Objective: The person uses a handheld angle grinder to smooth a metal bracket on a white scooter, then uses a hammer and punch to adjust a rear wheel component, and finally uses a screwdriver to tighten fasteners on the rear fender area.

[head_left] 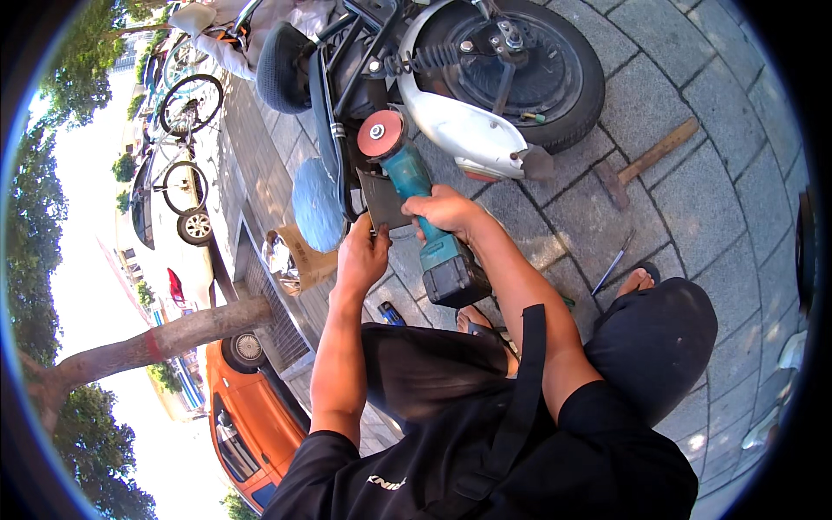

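Observation:
My right hand [442, 212] grips the body of a teal cordless angle grinder [405, 170] with a black battery pack and a red disc [378, 133] at its head. My left hand [366, 253] has its fingers closed on the lower edge of a dark metal plate [384, 198] at the frame of a scooter [334, 87]. The disc is just above the plate; I cannot tell if they touch. The scooter's rear wheel [552, 61] and scuffed white fender [459, 137] are beside the grinder.
A wooden-handled hammer [659, 152] and screwdriver [613, 262] lie on paving [711, 217]. A blue padded piece [316, 204], paper bag [303, 264] and small tool [392, 314] lie left. Another person [232, 54] is beyond the scooter; bicycles [186, 113], a tree [173, 338] and orange car [247, 416] stand left.

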`<act>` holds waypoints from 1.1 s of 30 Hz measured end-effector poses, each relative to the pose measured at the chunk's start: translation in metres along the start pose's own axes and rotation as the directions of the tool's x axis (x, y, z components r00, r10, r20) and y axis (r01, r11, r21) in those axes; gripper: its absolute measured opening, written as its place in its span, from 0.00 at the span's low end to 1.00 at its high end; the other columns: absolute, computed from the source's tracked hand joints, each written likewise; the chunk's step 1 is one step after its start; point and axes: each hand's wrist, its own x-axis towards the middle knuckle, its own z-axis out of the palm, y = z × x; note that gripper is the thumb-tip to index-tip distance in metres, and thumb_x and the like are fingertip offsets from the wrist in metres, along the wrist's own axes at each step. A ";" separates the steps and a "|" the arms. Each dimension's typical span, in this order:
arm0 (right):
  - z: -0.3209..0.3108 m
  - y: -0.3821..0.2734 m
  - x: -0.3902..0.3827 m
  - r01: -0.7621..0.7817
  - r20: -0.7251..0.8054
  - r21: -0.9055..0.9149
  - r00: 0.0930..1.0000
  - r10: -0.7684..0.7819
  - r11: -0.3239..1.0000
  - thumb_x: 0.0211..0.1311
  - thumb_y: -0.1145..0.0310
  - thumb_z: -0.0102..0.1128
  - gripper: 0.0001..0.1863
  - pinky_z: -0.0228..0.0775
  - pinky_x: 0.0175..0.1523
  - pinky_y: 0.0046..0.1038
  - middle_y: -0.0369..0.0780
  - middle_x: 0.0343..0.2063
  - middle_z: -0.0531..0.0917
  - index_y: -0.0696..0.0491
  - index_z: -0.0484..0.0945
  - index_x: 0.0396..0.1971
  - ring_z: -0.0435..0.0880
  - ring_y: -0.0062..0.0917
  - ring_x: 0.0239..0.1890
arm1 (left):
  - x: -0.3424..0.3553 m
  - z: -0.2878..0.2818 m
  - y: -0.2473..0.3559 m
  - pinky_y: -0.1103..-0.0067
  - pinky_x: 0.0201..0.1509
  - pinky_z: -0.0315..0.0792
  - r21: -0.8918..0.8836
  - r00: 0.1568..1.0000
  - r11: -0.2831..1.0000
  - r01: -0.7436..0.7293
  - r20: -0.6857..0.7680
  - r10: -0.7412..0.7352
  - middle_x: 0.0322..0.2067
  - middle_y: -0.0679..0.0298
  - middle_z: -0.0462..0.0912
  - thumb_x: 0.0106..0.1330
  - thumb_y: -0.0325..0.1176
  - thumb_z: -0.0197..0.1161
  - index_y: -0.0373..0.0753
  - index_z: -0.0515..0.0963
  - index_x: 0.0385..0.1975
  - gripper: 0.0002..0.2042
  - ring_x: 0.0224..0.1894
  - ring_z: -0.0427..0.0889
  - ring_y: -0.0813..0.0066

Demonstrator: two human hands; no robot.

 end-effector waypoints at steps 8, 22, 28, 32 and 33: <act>-0.002 -0.003 0.005 -0.018 0.031 0.028 0.999 0.017 0.999 0.60 0.64 0.73 0.15 0.79 0.27 0.32 0.40 0.26 0.83 0.62 0.82 0.34 0.84 0.26 0.22 | 0.000 0.002 0.006 0.62 0.40 0.81 0.057 1.000 0.998 0.013 -0.019 -0.012 0.33 0.50 0.88 0.79 0.36 0.62 0.38 0.80 0.51 0.10 0.34 0.91 0.52; 0.000 0.002 0.019 0.064 0.034 -0.039 0.997 -0.062 0.997 0.55 0.65 0.72 0.14 0.77 0.26 0.33 0.42 0.24 0.82 0.62 0.82 0.30 0.83 0.28 0.20 | 0.003 0.012 -0.013 0.69 0.39 0.82 -0.082 0.998 0.995 -0.065 -0.030 0.063 0.33 0.54 0.88 0.79 0.35 0.63 0.36 0.79 0.50 0.09 0.34 0.92 0.63; 0.003 0.004 0.021 0.060 0.043 -0.013 0.997 -0.059 0.998 0.55 0.65 0.72 0.14 0.77 0.26 0.32 0.42 0.24 0.82 0.62 0.82 0.31 0.83 0.28 0.20 | 0.002 0.007 -0.008 0.73 0.43 0.83 -0.054 0.999 0.998 -0.028 0.022 0.030 0.41 0.56 0.90 0.82 0.31 0.60 0.33 0.78 0.55 0.10 0.38 0.90 0.69; 0.004 0.001 0.018 0.055 0.019 0.015 0.998 -0.056 0.998 0.55 0.65 0.73 0.14 0.78 0.26 0.31 0.41 0.25 0.82 0.62 0.82 0.31 0.83 0.27 0.21 | 0.003 0.007 -0.004 0.75 0.45 0.84 -0.026 0.999 1.000 -0.015 0.045 0.016 0.47 0.56 0.91 0.83 0.28 0.57 0.31 0.78 0.57 0.11 0.41 0.90 0.71; 0.003 0.001 0.019 0.056 0.020 0.012 0.998 -0.057 0.998 0.55 0.65 0.73 0.14 0.78 0.26 0.31 0.41 0.25 0.82 0.62 0.82 0.32 0.83 0.27 0.21 | 0.003 0.007 -0.002 0.75 0.45 0.84 -0.037 0.999 0.999 -0.009 0.047 0.011 0.47 0.56 0.91 0.83 0.28 0.57 0.31 0.78 0.57 0.11 0.41 0.90 0.71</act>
